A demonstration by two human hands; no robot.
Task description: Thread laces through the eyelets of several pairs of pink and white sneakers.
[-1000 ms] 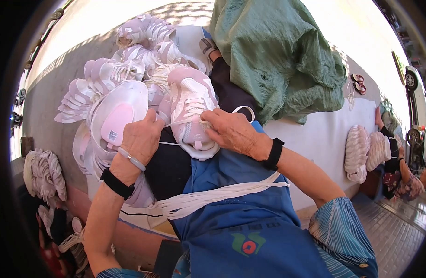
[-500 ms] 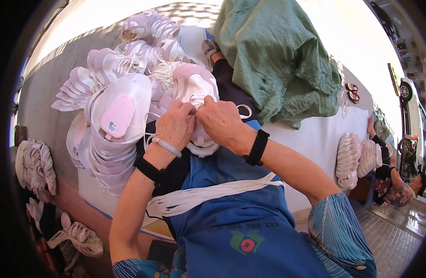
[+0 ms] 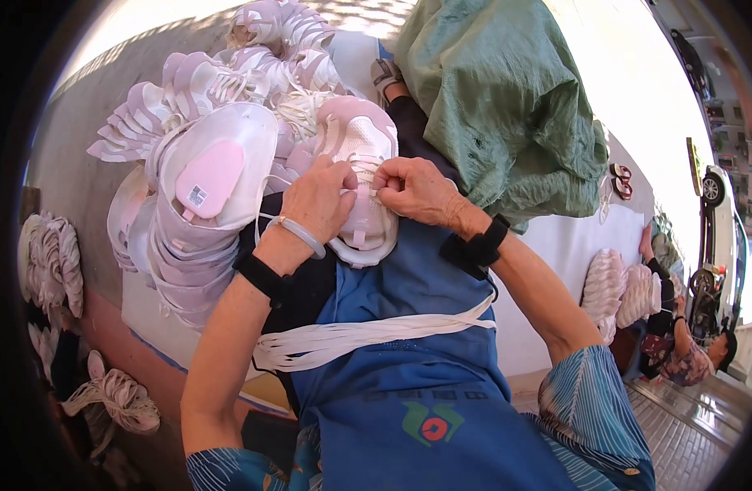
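A pink and white shoe upper point(image 3: 357, 127) rests on my lap, its toe pointing away and its white lace point(image 3: 364, 166) criss-crossed over the front. My left hand point(image 3: 317, 203) is closed at the left side of the eyelets, pinching the lace. On the other side my right hand point(image 3: 422, 193) also pinches it, thumb against forefinger. Between the hands the pink tongue point(image 3: 361, 214) shows. The exact lace ends in the fingertips are partly hidden. A bundle of loose white laces point(image 3: 368, 337) lies across my blue apron point(image 3: 408, 376).
Nested shoe uppers point(image 3: 197, 270) stand at my left, with more uppers point(image 3: 216, 82) piled beyond. A green sack point(image 3: 499, 106) sits at the far right. Further stacked uppers point(image 3: 602, 286) and a seated person point(image 3: 691, 356) are at the right. Laced bundles point(image 3: 118, 401) lie lower left.
My right hand has drawn back from over the shoe to its right side, uncovering the lacing and tongue. A loose lace loop beside that hand no longer shows. The view has shifted slightly.
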